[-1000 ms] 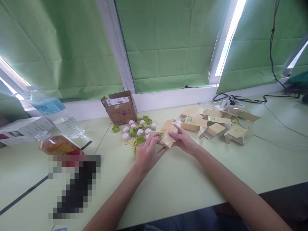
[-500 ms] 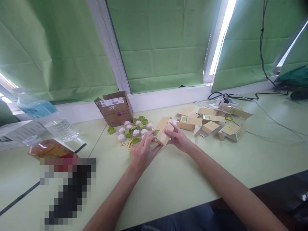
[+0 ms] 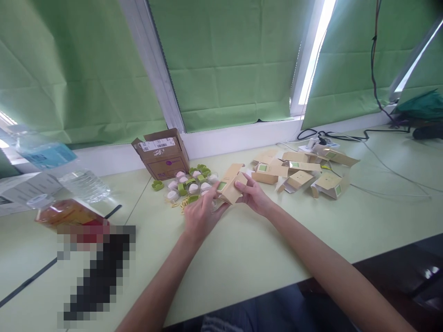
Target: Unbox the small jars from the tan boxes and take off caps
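Between both hands, just above the table, is a small tan cardboard box with a green square label and a long flap standing up at its far end. My left hand grips its left side, fingers and thumb closed around the edge. From the right, my right hand holds it with the thumb pressed on the near face. Just beyond my left hand lie several white-and-pink rounded pieces in clear cups, green flower-shaped pieces and pale yellow rings. Whatever is inside the held box is hidden.
Several similar tan boxes with open flaps lie to the right. An open brown carton stands by the wall. At left are a clear water bottle, a bottle of amber drink and a white box. Cables run along the back right.
The camera view has shifted slightly. Both hands keep their hold on the tan box, which has turned only a little.
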Demonstrator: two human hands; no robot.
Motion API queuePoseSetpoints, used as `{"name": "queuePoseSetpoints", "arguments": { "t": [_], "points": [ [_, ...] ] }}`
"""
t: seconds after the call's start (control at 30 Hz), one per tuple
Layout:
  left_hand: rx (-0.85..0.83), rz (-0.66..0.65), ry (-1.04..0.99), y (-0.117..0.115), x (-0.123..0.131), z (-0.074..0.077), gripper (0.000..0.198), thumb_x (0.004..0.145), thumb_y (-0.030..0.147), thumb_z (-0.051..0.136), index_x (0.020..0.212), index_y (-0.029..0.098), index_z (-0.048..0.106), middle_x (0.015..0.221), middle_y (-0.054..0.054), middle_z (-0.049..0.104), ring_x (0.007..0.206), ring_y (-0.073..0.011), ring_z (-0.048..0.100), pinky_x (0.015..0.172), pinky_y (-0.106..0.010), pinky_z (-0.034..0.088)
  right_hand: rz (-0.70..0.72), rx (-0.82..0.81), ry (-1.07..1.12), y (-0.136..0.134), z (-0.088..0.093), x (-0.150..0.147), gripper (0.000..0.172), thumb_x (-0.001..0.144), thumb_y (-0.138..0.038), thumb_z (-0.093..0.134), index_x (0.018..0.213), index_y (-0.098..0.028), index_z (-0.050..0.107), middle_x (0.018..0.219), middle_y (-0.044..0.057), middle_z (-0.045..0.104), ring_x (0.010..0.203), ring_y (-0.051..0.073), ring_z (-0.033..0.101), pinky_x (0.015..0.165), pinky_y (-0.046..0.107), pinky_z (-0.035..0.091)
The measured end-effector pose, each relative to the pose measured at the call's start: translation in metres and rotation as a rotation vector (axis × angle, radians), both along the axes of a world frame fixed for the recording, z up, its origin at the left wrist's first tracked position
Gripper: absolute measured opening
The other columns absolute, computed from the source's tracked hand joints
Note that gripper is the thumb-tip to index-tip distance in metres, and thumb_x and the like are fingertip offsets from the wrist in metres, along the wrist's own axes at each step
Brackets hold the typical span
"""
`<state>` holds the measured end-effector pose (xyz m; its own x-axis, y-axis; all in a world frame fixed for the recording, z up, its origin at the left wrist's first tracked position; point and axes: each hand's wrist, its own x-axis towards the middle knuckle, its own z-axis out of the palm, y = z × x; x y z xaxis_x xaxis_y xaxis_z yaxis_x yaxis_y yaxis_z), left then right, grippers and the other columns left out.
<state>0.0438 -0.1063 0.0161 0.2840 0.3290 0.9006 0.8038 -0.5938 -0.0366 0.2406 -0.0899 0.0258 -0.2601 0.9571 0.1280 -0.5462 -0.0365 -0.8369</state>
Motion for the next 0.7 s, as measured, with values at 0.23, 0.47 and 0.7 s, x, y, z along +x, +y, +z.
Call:
{"name": "queuePoseSetpoints", "arguments": {
  "t": [0.23,0.47,0.7],
  "points": [
    [-0.049,0.012,-0.027,0.008,-0.003,-0.006,0.05,0.086,0.047,0.076,0.128,0.022,0.065,0.077,-0.001,0.078,0.053,-0.014,0.067,0.052,-0.022,0.039,-0.039,-0.032,0.035,0.004,-0.003,-0.003,0.048,0.073,-0.036,0.087,0.114,-0.028,0.062,0.116,0.003,0.074,0.103,0.025,0.071,0.074,0.038,0.067],
    [0.133,-0.018,-0.003,0.006,-0.001,0.009,0.046,0.088,0.031,0.077,0.129,0.02,0.058,0.087,-0.002,0.081,0.056,-0.0129,0.07,0.052,-0.022,0.045,-0.084,-0.075,0.162,0.004,-0.002,-0.004,0.034,0.081,-0.04,0.081,0.108,-0.026,0.063,0.118,0.003,0.074,0.108,0.023,0.07,0.095,0.042,0.061],
    [0.061,-0.147,0.044,-0.003,-0.001,0.01,0.027,0.09,0.017,0.07,0.116,0.023,0.062,0.104,-0.006,0.078,0.093,-0.0178,0.076,0.075,-0.024,0.055,-0.124,-0.029,0.128,0.006,-0.003,0.011,0.03,0.084,-0.043,0.077,0.107,-0.026,0.066,0.119,0.003,0.074,0.107,0.022,0.07,0.087,0.036,0.061]
  ]
}}
